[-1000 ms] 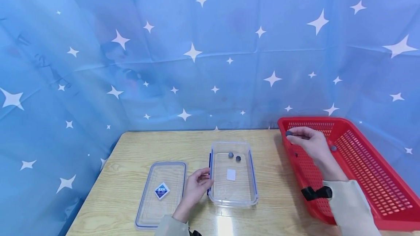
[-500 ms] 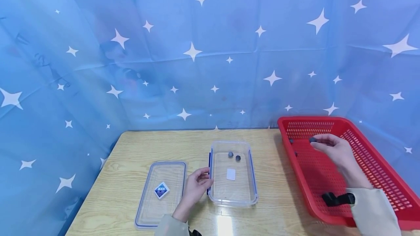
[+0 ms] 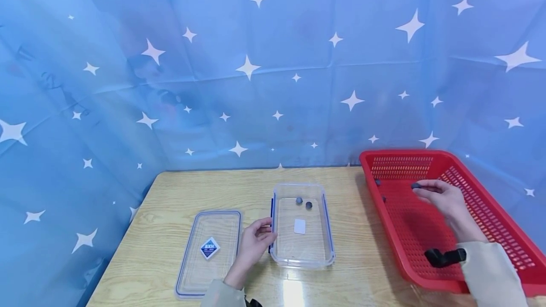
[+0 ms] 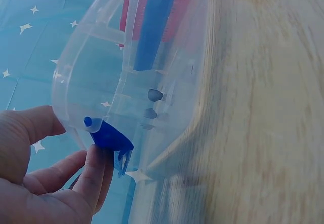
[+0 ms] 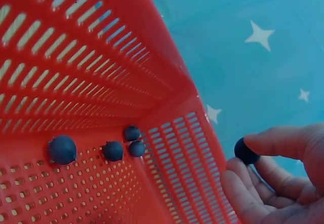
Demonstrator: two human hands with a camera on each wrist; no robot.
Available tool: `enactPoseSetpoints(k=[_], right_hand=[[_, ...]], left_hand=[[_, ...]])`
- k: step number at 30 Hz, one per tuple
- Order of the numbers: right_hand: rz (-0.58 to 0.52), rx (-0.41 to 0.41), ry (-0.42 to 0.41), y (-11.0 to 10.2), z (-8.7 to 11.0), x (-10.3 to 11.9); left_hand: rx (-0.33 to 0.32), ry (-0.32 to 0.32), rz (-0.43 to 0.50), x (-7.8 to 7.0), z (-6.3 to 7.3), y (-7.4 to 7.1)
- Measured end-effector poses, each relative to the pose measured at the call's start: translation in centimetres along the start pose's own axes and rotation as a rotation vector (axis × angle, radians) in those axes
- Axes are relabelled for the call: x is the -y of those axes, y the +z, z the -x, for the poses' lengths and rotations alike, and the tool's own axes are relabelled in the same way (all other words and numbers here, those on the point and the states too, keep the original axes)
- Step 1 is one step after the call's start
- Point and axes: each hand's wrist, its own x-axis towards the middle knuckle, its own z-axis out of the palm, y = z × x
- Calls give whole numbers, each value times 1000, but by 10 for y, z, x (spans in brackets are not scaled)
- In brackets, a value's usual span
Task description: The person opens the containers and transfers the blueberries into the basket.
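My right hand [image 3: 445, 200] pinches a blueberry [image 5: 246, 151] between thumb and fingers, over the red basket [image 3: 409, 221] in the head view. Several blueberries [image 5: 63, 150] lie on the basket floor along one side wall in the right wrist view. At mid-table my left hand [image 3: 255, 243] grips the left side of a clear plastic container [image 3: 300, 252], thumb on its edge and fingertips at the blue latch [image 4: 112, 137]. Two blueberries [image 3: 309, 205] rest inside the container toward its back.
A clear lid [image 3: 209, 274] with a blue seal and a diamond label lies flat left of the container. The basket's tall slotted walls stand at the table's right. Behind the wooden table [image 3: 239, 184] hangs a blue star-patterned curtain [image 3: 222, 84].
My right hand has moved right from the basket's left rim, with a blueberry pinched in each frame. A blueberry seen earlier by the right wall no longer shows. The left hand holds still.
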Motion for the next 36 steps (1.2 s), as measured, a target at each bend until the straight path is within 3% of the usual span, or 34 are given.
enactPoseSetpoints(k=[2, 5, 12, 15, 18, 22, 24, 28, 31, 36], right_hand=[[-13, -6, 30, -6, -9, -15], [-15, 5, 56, -9, -10, -17], [-14, -1, 39, 4, 10, 17], [-16, -4, 5, 7, 3, 8], [-41, -24, -35, 9, -18, -17], [-76, -30, -80, 18, -35, -27], [-112, -25, -87, 26, -32, -14], [-97, 33, -109, 50, -5, 43], [-10, 63, -141, 69, 14, 78], [-46, 77, -175, 89, 8, 82]], left_hand=[[-1, 4, -2, 0, 0, 0], [0, 6, -2, 0, 1, 0], [5, 4, 5, 1, 1, -1], [5, 6, 5, 1, 1, -1], [1, 2, 1, 1, 1, -1], [-2, -4, 8, 1, 1, -1], [-2, -2, 7, 0, 1, -1], [0, 0, -1, 1, 0, -1], [4, 9, -2, 1, 0, -1], [8, 16, -3, 2, -1, 0]])
